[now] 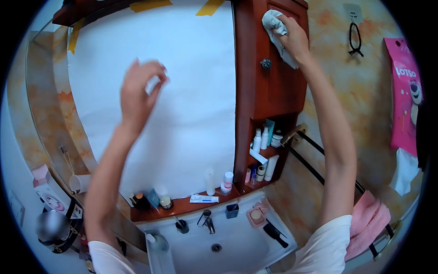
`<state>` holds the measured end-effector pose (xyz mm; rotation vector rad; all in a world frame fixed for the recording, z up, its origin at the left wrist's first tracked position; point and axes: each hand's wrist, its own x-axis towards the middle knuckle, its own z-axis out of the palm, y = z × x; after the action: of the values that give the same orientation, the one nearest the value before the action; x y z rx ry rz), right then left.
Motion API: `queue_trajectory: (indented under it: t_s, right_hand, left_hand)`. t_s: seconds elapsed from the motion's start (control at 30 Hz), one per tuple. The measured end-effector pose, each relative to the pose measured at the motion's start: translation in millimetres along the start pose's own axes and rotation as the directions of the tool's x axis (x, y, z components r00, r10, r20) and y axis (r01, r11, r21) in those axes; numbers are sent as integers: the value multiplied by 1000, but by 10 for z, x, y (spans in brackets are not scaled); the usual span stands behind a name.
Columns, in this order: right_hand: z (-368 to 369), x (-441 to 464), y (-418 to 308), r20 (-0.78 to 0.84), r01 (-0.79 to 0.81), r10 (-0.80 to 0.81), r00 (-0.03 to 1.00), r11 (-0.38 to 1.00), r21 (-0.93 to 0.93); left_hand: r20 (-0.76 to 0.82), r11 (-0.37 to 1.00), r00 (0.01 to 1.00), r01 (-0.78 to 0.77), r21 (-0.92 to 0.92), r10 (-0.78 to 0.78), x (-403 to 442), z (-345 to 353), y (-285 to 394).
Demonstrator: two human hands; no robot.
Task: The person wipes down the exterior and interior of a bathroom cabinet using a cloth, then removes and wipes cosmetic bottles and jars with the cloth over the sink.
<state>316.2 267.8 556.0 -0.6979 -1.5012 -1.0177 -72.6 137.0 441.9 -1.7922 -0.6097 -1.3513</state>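
Note:
My right hand (294,39) is closed around a crumpled white cloth (275,25), pressed against the upper part of a red-brown wooden cabinet door (285,89). Part of the cloth hangs down beside the round dark knob (266,64). My left hand (140,89) is raised in front of a large white sheet (191,114) that is taped over the panel beside the cabinet. Its fingers curve loosely toward the thumb with a gap between them, slightly blurred, and nothing shows in them.
Below the door, open shelves hold several bottles and tubes (261,139). A ledge (182,208) with toiletries runs above the white sink (191,249). A black hairbrush (276,234) lies on the sink's rim. To the right are a towel rail (305,162), a pink towel (367,221) and a pink tissue pack (401,105).

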Motion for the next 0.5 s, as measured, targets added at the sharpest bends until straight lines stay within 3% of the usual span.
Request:
queue_trajectory:
  t_s: [0.03,0.17,0.27,0.4,0.5]
  right_hand:
    - [22,-118,-13,-21,-3,3,1000,1000,3]
    - [22,-712,-305,-109,-135,146,983,985,105]
    - [67,-1212,-465,-184,-272,276,943,961,47]
    - [53,-1899,-893,-181,-319,326,928,945,67]
    - [-54,-2214,-1275,-69,-290,307,949,938,192]
  left_hand:
    - [-3,999,1000,-1,-41,1,-241,105,152]
    - [178,908,965,245,-340,-194,-1155,352,911]
    - [298,728,885,465,-504,-359,-1760,369,1464]
    - [514,211,658,706,-676,-550,-2493,269,2009]
    - [576,-158,550,626,-764,-605,-2854,232,2265]
